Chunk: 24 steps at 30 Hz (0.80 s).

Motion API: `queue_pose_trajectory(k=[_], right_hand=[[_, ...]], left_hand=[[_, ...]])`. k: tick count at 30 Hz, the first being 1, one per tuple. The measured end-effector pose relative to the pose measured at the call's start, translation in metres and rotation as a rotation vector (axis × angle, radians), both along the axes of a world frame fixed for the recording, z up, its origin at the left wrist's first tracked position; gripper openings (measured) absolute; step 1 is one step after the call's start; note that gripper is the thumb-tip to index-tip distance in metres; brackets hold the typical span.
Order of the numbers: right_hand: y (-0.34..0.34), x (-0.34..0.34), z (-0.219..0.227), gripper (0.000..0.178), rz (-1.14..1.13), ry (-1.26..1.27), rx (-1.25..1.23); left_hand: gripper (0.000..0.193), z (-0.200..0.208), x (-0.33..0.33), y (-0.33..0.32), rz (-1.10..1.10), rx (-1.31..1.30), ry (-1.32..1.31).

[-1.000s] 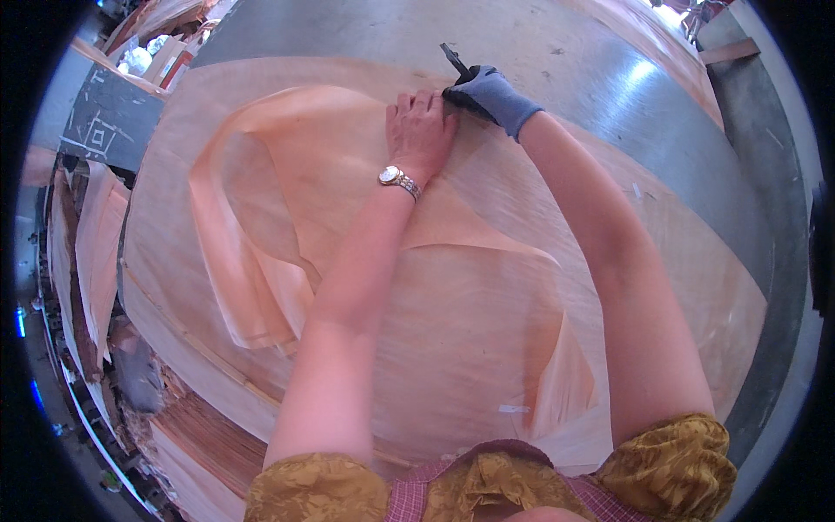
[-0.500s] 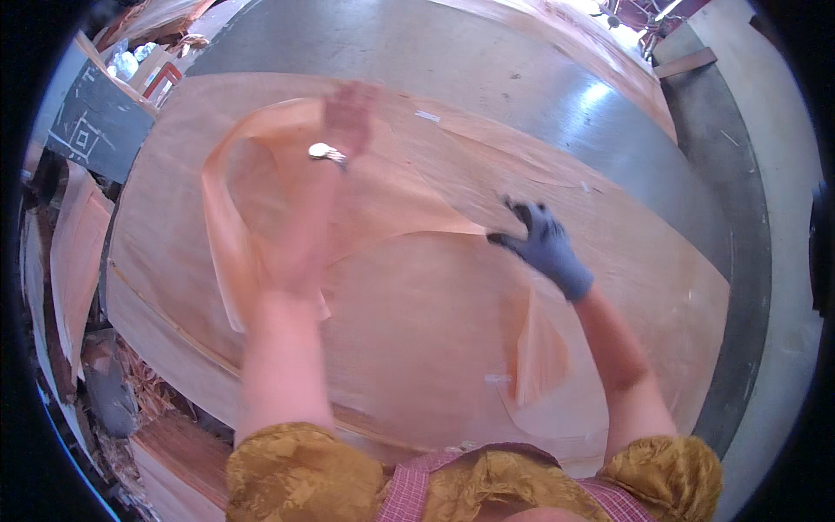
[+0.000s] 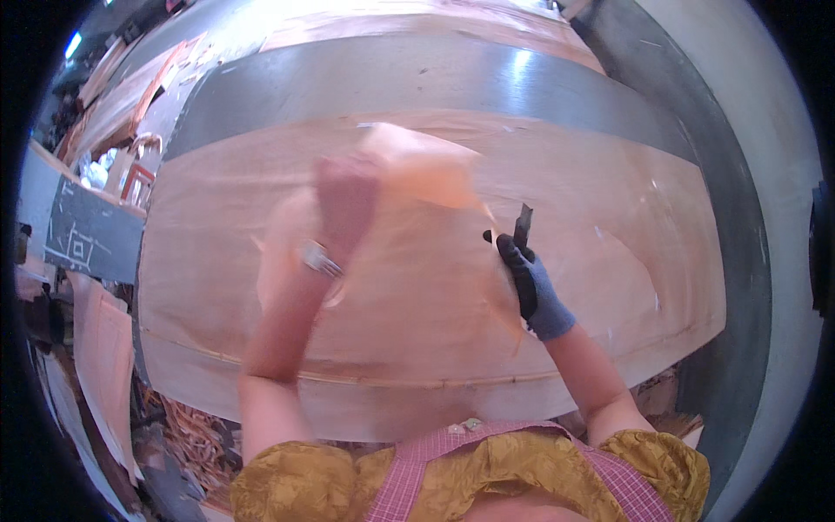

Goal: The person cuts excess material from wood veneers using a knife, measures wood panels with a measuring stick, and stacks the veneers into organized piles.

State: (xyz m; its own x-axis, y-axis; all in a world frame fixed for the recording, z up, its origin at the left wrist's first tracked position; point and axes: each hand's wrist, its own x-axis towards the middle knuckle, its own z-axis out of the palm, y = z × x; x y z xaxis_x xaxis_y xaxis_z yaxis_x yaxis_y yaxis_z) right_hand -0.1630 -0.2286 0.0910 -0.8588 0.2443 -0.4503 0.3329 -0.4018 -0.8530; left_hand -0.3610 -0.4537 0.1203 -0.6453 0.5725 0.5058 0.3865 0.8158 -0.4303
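Observation:
A thin orange-brown strip of wood veneer point(image 3: 426, 178) curves up off a large veneer sheet point(image 3: 417, 304), stretched between my two hands. My bare left hand point(image 3: 348, 191), wearing a wristwatch, is closed on the strip's left side; motion blurs its fingers. My right hand point(image 3: 531, 287), in a grey-blue glove with black fingers, grips a dark knife-like tool point(image 3: 523, 226) that points up and away. The strip's right end reaches the thumb of this glove, and part of it hangs beside the hand. Whether the thumb pinches it is hard to see.
The veneer lies on a grey metal-topped table point(image 3: 417, 78). A dark board with chalk marks point(image 3: 94, 228) stands at the left. Wood shavings point(image 3: 196, 431) and veneer scraps lie at the lower left. A pale wall point(image 3: 748, 174) rises on the right.
My left hand has gone from spread flat to closed on the strip and has lifted it. My right hand has moved down slightly, and the dark tool now shows. The whole view has shifted.

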Motion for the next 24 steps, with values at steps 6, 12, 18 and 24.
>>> queue_pose_trajectory(k=[6,12,18,24], right_hand=[[-0.016,0.109,0.020,0.039,-0.266,0.214,-0.212],[0.029,0.348,0.018,0.034,-1.048,0.427,0.192],[-0.049,0.640,-0.043,0.033,-1.797,0.036,0.159],[-0.220,0.712,-0.164,0.028,-1.904,-0.395,0.604]], left_hand=[[0.029,0.025,0.212,0.069,-0.677,0.390,-0.361],[0.049,0.049,0.325,-0.001,-1.000,0.450,-0.415],[0.053,0.002,0.330,-0.155,-0.623,0.221,-0.738],[0.074,-0.073,0.263,-0.326,-0.131,0.047,-0.856]])
